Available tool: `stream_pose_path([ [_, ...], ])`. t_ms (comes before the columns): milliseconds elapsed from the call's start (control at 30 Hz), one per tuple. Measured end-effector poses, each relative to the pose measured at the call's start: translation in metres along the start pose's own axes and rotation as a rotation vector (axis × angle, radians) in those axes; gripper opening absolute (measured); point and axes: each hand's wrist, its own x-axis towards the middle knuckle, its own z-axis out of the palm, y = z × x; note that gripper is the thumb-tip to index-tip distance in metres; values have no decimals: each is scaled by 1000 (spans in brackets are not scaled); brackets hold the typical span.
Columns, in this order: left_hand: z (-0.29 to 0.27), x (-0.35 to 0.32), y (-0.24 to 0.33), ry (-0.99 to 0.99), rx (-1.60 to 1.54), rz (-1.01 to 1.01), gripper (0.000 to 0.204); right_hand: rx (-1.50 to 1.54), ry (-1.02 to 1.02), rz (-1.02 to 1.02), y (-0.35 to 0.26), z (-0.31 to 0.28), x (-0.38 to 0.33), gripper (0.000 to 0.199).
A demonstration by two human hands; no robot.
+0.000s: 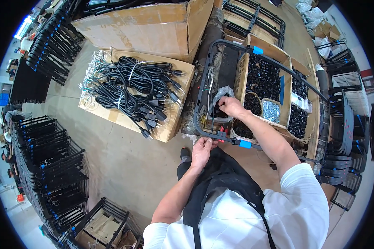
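A black rectangular frame (198, 95) with blue tape wraps lies across the work surface and over part of the parts boxes. At its near left corner, my left hand (201, 154) pinches the near rail, thumb and fingers closed, beside a small red piece (222, 133). My right hand (233, 107) reaches through the frame into a clear plastic bag (224, 91) holding dark contents. Its fingers are bent together; whatever they grip is hidden. A thin dark cord (212, 124) runs near the bag down toward the rail.
Cardboard boxes (242, 79) hold black plastic parts (264, 76) and silver screws (271, 111). Bundled black power cords (133, 85) lie on a carton to the left, with a large cardboard box (133, 31) behind. Stacked black frames (50, 157) stand at far left, more at right.
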Motion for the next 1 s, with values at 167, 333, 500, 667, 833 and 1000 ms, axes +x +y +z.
stream_pose_path([
  [167, -6, 2, 2, -42, 8, -43, 20, 247, 28, 116, -14, -25, -32, 27],
  [333, -13, 8, -6, -31, 45, -23, 16, 606, -2, 222, -15, -36, -71, 20],
  [500, -20, 10, 0, -47, 79, -43, 17, 1017, 8, 169, -52, -38, -150, 30],
  [667, -22, 10, 16, -62, 91, -122, 17, 1446, -109, 371, -76, 26, -241, 28],
  [833, -21, 9, 32, -27, 235, -208, 21, 1666, 115, 637, -58, 137, -215, 27],
  [1000, -18, 13, 46, -48, 237, -309, 21, 1839, 283, 485, -90, 148, -164, 23],
])
